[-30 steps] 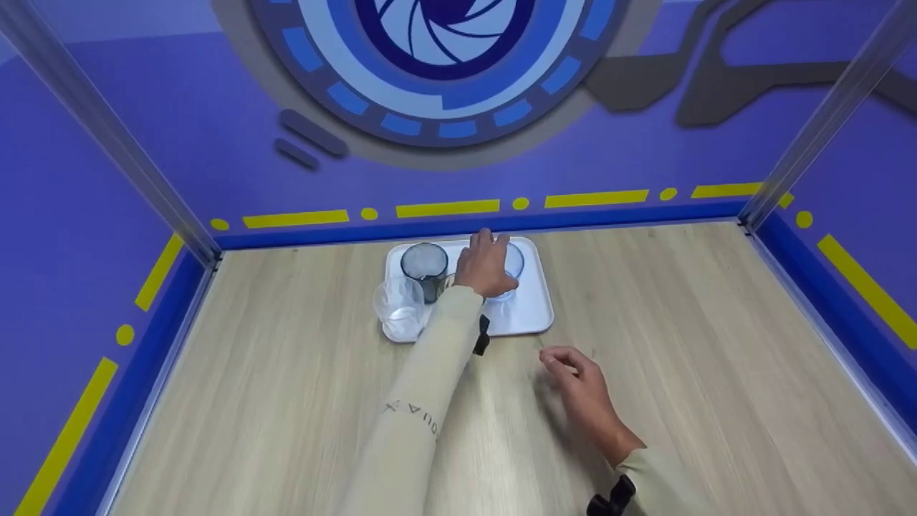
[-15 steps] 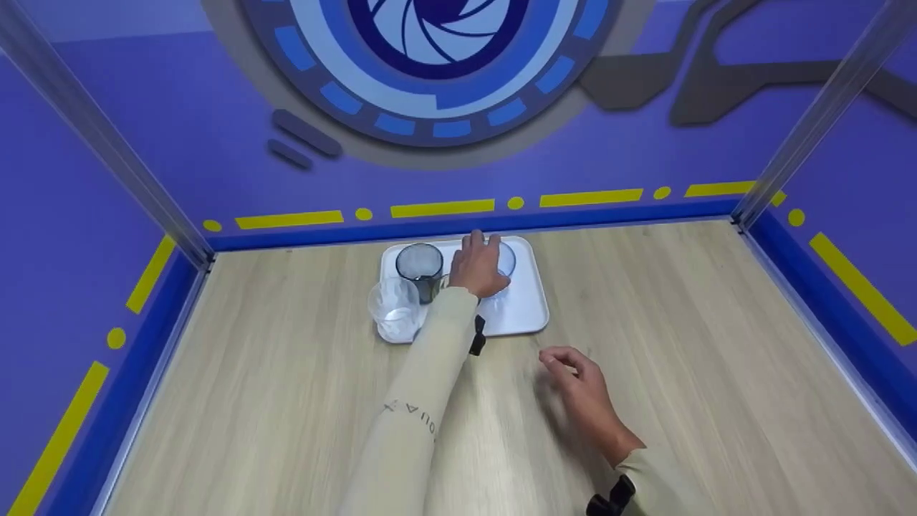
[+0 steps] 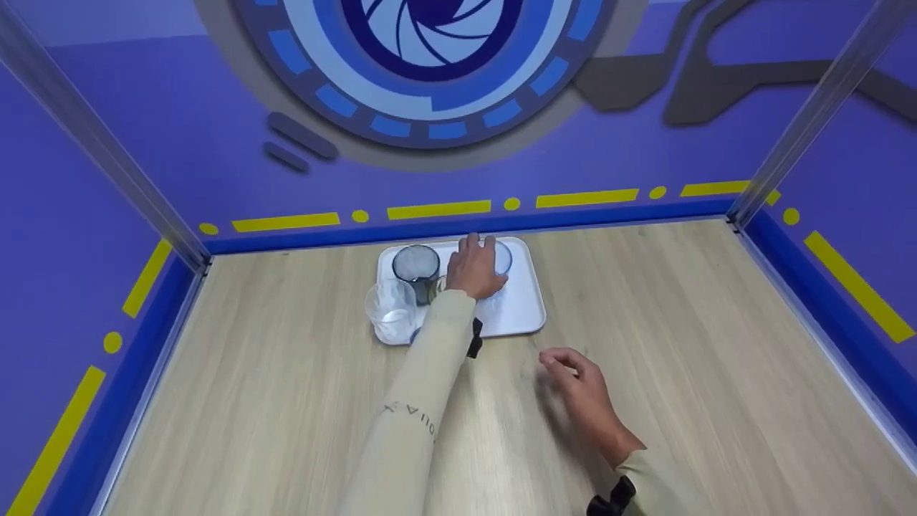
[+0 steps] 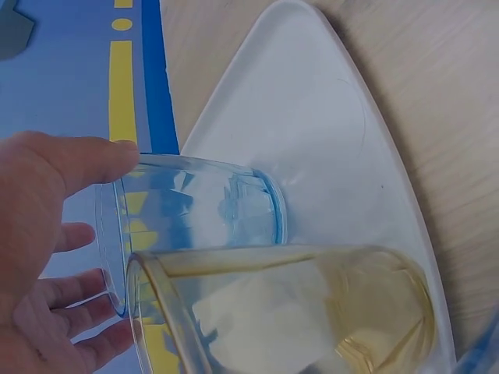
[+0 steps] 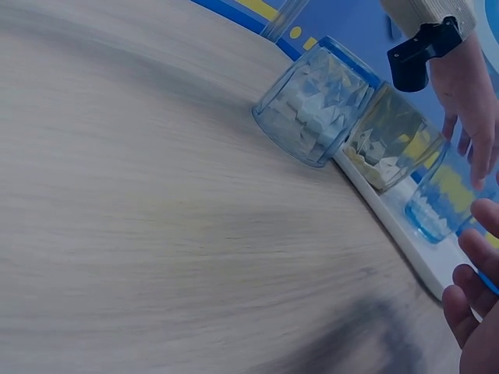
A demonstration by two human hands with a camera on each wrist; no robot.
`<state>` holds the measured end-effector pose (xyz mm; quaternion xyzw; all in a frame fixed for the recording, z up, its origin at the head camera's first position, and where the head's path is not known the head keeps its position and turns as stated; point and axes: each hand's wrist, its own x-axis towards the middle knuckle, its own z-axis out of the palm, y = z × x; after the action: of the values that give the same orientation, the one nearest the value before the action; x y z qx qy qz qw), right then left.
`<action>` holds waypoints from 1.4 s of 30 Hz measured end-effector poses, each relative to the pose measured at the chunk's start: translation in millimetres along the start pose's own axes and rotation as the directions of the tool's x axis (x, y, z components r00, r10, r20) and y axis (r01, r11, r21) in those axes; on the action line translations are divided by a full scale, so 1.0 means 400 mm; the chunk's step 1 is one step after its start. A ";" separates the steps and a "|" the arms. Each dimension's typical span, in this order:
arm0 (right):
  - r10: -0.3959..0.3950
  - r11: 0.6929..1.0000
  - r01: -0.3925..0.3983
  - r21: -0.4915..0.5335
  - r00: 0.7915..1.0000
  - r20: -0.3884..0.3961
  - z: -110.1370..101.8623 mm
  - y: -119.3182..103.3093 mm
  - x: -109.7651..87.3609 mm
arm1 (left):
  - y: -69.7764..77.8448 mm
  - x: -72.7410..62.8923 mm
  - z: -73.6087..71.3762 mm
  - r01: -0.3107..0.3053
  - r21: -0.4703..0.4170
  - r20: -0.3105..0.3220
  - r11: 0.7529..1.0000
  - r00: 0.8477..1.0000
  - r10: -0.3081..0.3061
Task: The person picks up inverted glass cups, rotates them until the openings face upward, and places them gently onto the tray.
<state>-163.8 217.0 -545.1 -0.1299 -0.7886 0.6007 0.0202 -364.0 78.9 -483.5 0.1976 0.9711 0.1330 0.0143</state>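
My left hand (image 3: 476, 270) reaches over the white tray (image 3: 526, 308) and holds a clear blue-tinted glass (image 4: 210, 206) by its rim. In the left wrist view the thumb lies at one side of the rim, the other fingers opposite. A clear amber-tinted glass (image 4: 288, 304) stands right beside it, mostly hidden under the hand in the head view. My right hand (image 3: 582, 383) hovers over the table in front of the tray, fingers loosely curled, holding nothing.
A dark grey glass (image 3: 417, 269) stands at the tray's back left. A clear faceted glass (image 3: 392, 309) is at its front left corner. The wooden table (image 3: 286, 401) meets a blue-purple wall (image 3: 401, 179) just behind the tray.
The head view shifts slightly, so the scene slides a little left. My left hand and the blue glass edge slightly left on the tray. My right hand stays put.
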 end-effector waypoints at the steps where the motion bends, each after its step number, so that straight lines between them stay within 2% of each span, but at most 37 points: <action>1: 0.006 1.000 -0.006 0.000 1.000 -0.001 0.000 0.000 0.001 | 0.000 -0.002 0.000 0.003 0.001 0.003 1.000 1.000 -0.003; 5: 0.013 1.000 -0.013 0.005 1.000 -0.001 0.002 0.000 0.002 | -0.004 -0.007 0.001 0.006 0.005 0.002 1.000 1.000 -0.006; 17: -0.053 0.998 0.053 0.016 0.999 -0.004 -0.002 -0.001 -0.011 | -0.009 -0.015 0.002 0.042 0.030 0.015 0.999 0.999 -0.042; 26: -0.049 0.999 0.049 0.007 0.999 -0.005 -0.003 -0.006 -0.012 | -0.007 -0.020 0.000 0.009 0.013 -0.005 1.000 1.000 -0.009; 35: -0.053 0.999 0.053 -0.006 0.999 -0.014 -0.002 -0.016 -0.013 | -0.004 -0.032 -0.014 0.018 0.013 0.015 1.000 1.000 -0.018; 42: -0.051 0.999 0.051 -0.010 0.999 -0.018 -0.003 -0.025 -0.013 | -0.001 -0.044 -0.026 -0.003 0.012 0.006 1.000 1.000 0.003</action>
<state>-160.4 214.7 -534.7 -0.1154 -0.7942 0.5951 0.0420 -348.8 69.2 -474.0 0.1995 0.9715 0.1267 0.0158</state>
